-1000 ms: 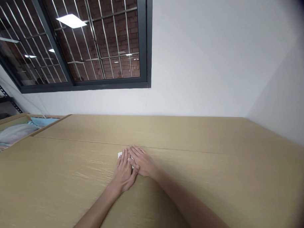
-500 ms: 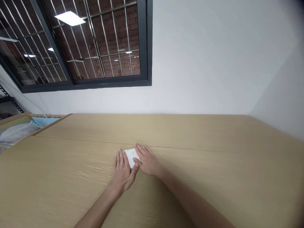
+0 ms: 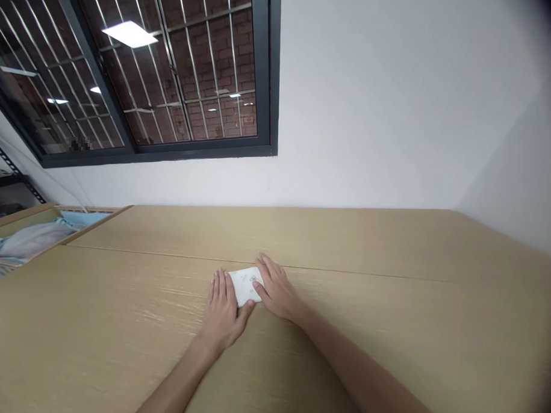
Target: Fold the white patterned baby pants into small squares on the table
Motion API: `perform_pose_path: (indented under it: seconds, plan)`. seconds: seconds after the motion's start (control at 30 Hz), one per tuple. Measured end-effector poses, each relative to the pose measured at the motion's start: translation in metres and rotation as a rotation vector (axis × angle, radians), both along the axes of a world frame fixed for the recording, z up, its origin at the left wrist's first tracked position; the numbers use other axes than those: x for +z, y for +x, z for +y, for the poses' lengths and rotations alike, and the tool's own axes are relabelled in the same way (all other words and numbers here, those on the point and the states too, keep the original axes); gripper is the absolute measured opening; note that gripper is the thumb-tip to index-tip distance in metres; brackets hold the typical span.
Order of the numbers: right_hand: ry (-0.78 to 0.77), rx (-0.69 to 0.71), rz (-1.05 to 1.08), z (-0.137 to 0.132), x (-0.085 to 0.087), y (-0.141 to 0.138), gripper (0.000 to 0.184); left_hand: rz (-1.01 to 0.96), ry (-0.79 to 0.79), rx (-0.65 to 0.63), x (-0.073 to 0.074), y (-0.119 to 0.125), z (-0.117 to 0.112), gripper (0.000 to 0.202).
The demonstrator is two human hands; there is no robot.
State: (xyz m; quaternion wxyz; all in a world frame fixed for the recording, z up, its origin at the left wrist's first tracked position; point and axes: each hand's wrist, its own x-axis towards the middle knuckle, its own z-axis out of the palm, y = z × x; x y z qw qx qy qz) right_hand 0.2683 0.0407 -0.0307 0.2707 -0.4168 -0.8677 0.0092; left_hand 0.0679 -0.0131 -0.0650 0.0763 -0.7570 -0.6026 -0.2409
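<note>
Two flat hands on a small white fold

Nearest, left hand (image 3: 224, 312) spread palm-down, fingers straight, gripping nothing, thumb against the white folded piece (image 3: 246, 286). Right hand (image 3: 276, 289) likewise flat and open, fingertips pressing its right edge. Beneath, wooden table (image 3: 397, 323). Farther left, a box of cloth (image 3: 23, 239); beyond, barred window (image 3: 162, 78)
</note>
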Motion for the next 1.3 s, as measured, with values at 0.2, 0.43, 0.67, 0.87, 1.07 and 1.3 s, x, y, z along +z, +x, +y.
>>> perform_pose_path:
  seconds: [0.2,0.43,0.67,0.87,1.07,1.3]
  plan:
    - [-0.103,0.144,0.029,-0.011,0.015,0.002,0.049,0.003,0.027,-0.109,0.017,-0.004,-0.002,0.068]
    - [-0.19,0.199,0.1,-0.01,0.013,0.006,0.061,0.004,-0.061,-0.158,0.018,-0.017,0.004,0.073]
    - [-0.228,0.177,0.134,-0.003,0.005,0.006,0.065,-0.094,0.009,-0.181,0.014,-0.018,0.008,0.062]
    - [-0.248,0.14,0.25,0.005,-0.003,0.004,0.046,-0.19,0.056,-0.183,0.023,-0.029,0.014,0.031]
    - [-0.445,0.142,0.563,0.012,0.003,0.003,0.033,-0.402,0.037,-0.096,0.044,-0.028,0.006,0.029]
    - [-0.523,0.035,0.819,0.02,0.007,-0.002,0.036,-1.176,-0.394,-0.146,0.058,-0.002,-0.01,0.062]
